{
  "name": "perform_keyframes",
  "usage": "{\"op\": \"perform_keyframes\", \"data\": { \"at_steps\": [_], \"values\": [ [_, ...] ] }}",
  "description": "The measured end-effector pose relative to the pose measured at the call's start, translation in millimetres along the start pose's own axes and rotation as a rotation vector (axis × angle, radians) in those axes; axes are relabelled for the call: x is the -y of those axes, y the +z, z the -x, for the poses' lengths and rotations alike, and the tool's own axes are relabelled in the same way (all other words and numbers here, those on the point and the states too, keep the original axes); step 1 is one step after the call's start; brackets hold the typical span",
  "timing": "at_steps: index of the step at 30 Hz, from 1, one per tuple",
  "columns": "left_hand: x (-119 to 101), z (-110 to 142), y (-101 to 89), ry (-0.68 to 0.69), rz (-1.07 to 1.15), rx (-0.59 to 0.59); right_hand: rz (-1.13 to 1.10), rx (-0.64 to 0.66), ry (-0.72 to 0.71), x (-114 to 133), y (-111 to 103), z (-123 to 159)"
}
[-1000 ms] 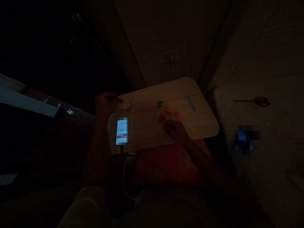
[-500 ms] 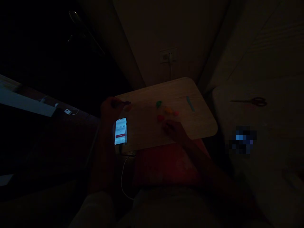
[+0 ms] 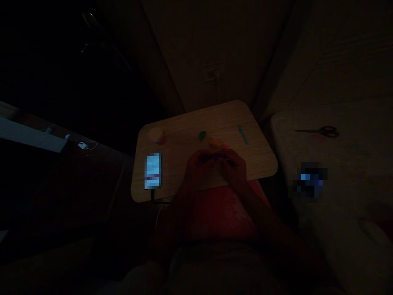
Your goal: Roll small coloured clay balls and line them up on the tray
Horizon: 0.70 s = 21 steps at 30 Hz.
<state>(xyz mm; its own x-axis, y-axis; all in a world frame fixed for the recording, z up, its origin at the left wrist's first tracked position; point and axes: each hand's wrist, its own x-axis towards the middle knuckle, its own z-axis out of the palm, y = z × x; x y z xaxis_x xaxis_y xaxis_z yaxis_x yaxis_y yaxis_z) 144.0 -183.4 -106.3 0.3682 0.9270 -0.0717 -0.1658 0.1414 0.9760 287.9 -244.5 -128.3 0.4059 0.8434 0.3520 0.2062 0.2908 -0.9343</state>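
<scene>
In the dim head view, my left hand (image 3: pixel 197 166) and my right hand (image 3: pixel 233 166) meet over the front of a small wooden table (image 3: pixel 181 123). Both are closed on a purple lump (image 3: pixel 217 156), perhaps modelling clay, which shows between the fingertips. Just beyond them lie an orange lump (image 3: pixel 214 143) and a pink lump (image 3: pixel 225 146), with a green lump (image 3: pixel 202 135) a little farther left. A flat light-blue strip-like tool (image 3: pixel 243 134) rests to the right. At the table's far left is a pale round tub (image 3: pixel 157 136). Darkness hides finger detail.
A lit phone (image 3: pixel 152 171) lies at the table's left, a cable by its lower end. Scissors (image 3: pixel 317 131) and a pixelated dark object (image 3: pixel 311 180) are on the pale surface at right. A wall socket (image 3: pixel 214 72) with a plug is behind the table.
My left hand has come from the table's far left to the middle, bringing the purple lump to my right hand. The tub now shows fully; the red lump is out of sight.
</scene>
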Motion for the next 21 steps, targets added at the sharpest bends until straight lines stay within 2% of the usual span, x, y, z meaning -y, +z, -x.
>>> {"op": "perform_keyframes", "data": {
  "at_steps": [5,9,15,18,21],
  "values": [
    [2.4,7.0,4.7,-0.007,0.032,-0.102,0.020,-0.029,-0.059,11.5,0.0,0.7],
    [7.0,16.2,9.2,-0.056,0.099,-0.164,0.165,-0.006,-0.149,17.4,-1.6,2.0],
    [7.1,25.4,17.3,-0.097,0.275,-0.101,0.424,0.091,-0.332,18.5,-0.6,10.8],
    [-2.3,26.5,17.8,-0.079,0.307,-0.094,0.433,0.155,-0.392,18.5,1.7,14.5],
    [-12.3,28.2,16.8,-0.069,0.293,-0.084,0.393,0.185,-0.366,18.9,3.2,16.2]
  ]
}}
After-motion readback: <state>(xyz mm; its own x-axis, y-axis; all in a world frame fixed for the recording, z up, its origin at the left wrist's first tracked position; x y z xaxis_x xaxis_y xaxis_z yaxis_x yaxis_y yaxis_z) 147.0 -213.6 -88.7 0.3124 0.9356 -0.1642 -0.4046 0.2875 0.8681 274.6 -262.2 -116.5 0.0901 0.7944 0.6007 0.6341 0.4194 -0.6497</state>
